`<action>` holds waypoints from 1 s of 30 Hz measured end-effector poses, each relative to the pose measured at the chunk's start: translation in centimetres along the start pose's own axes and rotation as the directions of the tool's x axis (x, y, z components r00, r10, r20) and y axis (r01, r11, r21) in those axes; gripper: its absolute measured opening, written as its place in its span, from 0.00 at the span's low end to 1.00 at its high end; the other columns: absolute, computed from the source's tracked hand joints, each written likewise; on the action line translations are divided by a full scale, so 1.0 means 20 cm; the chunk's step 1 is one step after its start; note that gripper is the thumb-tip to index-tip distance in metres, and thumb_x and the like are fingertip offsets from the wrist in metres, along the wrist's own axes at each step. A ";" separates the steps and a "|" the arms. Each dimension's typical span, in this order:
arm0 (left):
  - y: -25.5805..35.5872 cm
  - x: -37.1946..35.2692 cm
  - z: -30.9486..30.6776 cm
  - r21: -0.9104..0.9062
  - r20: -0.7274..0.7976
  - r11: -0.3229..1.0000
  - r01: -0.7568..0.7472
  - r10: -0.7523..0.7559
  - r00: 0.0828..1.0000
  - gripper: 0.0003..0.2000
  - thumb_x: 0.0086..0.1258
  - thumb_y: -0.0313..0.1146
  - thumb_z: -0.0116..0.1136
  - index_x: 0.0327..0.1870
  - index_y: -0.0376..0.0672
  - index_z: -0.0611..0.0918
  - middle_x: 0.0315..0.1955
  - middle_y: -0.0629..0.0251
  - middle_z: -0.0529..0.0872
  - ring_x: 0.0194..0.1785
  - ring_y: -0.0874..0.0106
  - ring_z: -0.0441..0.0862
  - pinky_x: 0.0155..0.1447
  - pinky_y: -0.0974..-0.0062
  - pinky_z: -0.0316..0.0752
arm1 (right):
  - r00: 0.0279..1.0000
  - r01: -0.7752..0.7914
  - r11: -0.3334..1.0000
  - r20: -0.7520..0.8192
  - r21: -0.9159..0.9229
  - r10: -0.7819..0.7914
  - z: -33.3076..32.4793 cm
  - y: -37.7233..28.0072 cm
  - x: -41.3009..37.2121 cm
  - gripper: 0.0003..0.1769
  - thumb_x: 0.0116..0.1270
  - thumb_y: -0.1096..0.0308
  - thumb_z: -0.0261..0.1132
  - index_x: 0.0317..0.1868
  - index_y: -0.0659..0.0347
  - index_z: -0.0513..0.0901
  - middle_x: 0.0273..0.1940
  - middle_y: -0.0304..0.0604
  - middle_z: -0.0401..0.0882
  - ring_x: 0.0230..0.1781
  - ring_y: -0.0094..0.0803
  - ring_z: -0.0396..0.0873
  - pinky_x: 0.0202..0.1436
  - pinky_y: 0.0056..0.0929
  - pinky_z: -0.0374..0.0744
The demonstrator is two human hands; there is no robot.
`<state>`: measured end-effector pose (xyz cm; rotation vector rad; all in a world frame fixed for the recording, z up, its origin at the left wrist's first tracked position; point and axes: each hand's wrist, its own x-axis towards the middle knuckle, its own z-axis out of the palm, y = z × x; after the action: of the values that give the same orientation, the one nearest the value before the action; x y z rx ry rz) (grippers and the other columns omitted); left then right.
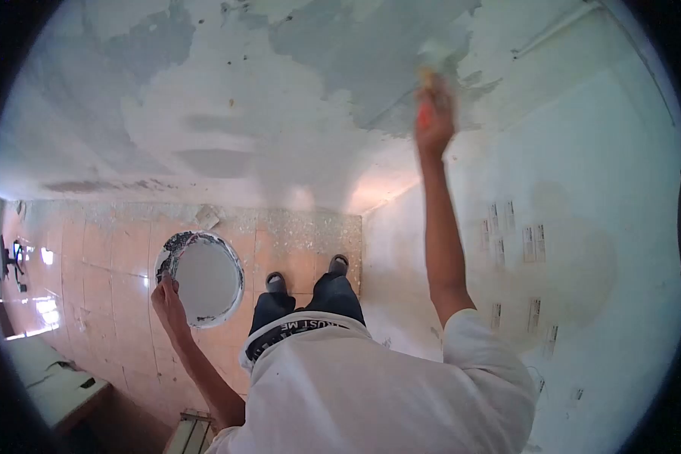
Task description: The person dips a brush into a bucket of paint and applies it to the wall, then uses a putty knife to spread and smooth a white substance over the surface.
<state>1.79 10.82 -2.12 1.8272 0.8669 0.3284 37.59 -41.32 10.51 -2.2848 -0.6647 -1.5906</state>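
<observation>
My right hand (435,121) is raised high against the wall, its fingers closed around a paintbrush (428,78) with a yellowish handle. Motion smears the brush, and its pale head overlaps a grey patch of the wall (371,45). Low on the left, my left hand (169,296) grips the paint bucket (241,274) at its left edge. White paint (208,280) shows inside, and dark smudges mark the bucket's rim. A thin pinkish strip crosses the rim just above my left fingers.
My sandalled feet (339,265) stand on the tiled floor (129,303) right of the bucket. Another pale wall (461,363) meets the first in a corner on the right. A bench-like piece (68,393) stands lower left, and a slatted wooden thing (191,433) lies near my left elbow.
</observation>
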 end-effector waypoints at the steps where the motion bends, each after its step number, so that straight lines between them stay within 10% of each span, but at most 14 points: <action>1: 0.01 -0.01 0.00 -0.004 0.008 1.000 -0.015 0.015 1.000 0.28 0.88 0.52 0.52 0.25 0.44 0.66 0.22 0.75 0.62 0.29 0.79 0.58 0.33 0.70 0.53 | 0.997 -0.055 0.998 0.064 0.028 0.053 0.07 -0.05 -0.17 0.18 0.68 0.81 0.71 0.55 0.53 0.91 0.61 0.48 0.86 0.65 0.50 0.84 0.66 0.47 0.86; 6: 0.11 0.02 -0.03 0.011 -0.003 1.000 0.009 -0.009 1.000 0.28 0.89 0.51 0.52 0.25 0.43 0.66 0.22 0.74 0.62 0.29 0.79 0.58 0.33 0.69 0.53 | 0.915 -0.271 0.923 0.372 0.273 0.158 -0.06 -0.22 -0.21 0.19 0.68 0.80 0.70 0.57 0.53 0.89 0.61 0.49 0.87 0.65 0.47 0.84 0.67 0.42 0.84; 13: 0.18 -0.06 -0.12 -0.028 0.067 0.997 -0.072 0.074 0.995 0.28 0.88 0.50 0.52 0.25 0.42 0.66 0.21 0.74 0.62 0.29 0.77 0.58 0.33 0.67 0.54 | 0.920 0.093 0.992 -0.388 0.090 -0.051 -0.78 -0.17 1.18 0.13 0.68 0.80 0.69 0.51 0.56 0.91 0.54 0.46 0.89 0.55 0.48 0.89 0.59 0.42 0.86; 19: 0.21 -0.05 -0.18 -0.112 0.151 0.990 -0.081 0.098 0.984 0.26 0.88 0.51 0.52 0.25 0.46 0.66 0.22 0.76 0.61 0.29 0.78 0.57 0.34 0.68 0.53 | 0.910 -0.237 0.961 0.379 0.140 0.169 -0.28 -0.45 0.16 0.12 0.68 0.80 0.67 0.48 0.56 0.90 0.61 0.48 0.88 0.64 0.49 0.85 0.71 0.46 0.82; 22: 0.23 -0.04 -0.21 -0.081 0.176 0.994 -0.067 0.080 0.981 0.27 0.87 0.48 0.52 0.24 0.44 0.65 0.21 0.74 0.62 0.29 0.78 0.58 0.33 0.68 0.53 | 0.898 -0.204 0.948 0.432 0.243 0.082 -0.28 -0.40 0.18 0.12 0.69 0.79 0.68 0.50 0.56 0.89 0.60 0.49 0.88 0.63 0.49 0.85 0.70 0.44 0.83; 25: 0.20 -0.02 -0.20 -0.140 0.205 0.983 -0.116 0.143 0.968 0.26 0.87 0.49 0.52 0.24 0.45 0.66 0.21 0.73 0.63 0.29 0.79 0.58 0.33 0.68 0.52 | 0.958 -0.277 0.952 0.108 0.133 0.264 -0.49 -0.32 0.82 0.14 0.70 0.77 0.69 0.54 0.54 0.89 0.54 0.52 0.88 0.56 0.51 0.88 0.54 0.44 0.86; 26: 0.17 0.00 -0.18 -0.111 0.227 0.987 -0.117 0.140 0.964 0.26 0.87 0.49 0.52 0.25 0.43 0.68 0.21 0.72 0.64 0.29 0.78 0.60 0.33 0.67 0.54 | 0.993 0.061 0.996 -0.109 0.061 -0.054 -0.58 -0.28 1.01 0.13 0.70 0.77 0.69 0.53 0.53 0.90 0.53 0.51 0.87 0.54 0.49 0.89 0.50 0.43 0.87; 30: 0.10 0.03 -0.15 -0.015 0.267 0.996 -0.086 0.087 0.960 0.24 0.85 0.47 0.53 0.27 0.38 0.73 0.23 0.68 0.70 0.31 0.74 0.66 0.36 0.64 0.64 | 0.979 0.006 1.000 -0.203 -0.028 -0.012 -0.52 -0.39 0.98 0.20 0.69 0.77 0.69 0.60 0.55 0.87 0.56 0.50 0.86 0.59 0.51 0.86 0.61 0.48 0.86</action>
<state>1.20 12.92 0.83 1.8583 0.5994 0.1316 30.83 -35.49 32.30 -2.1017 -0.6054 -1.8171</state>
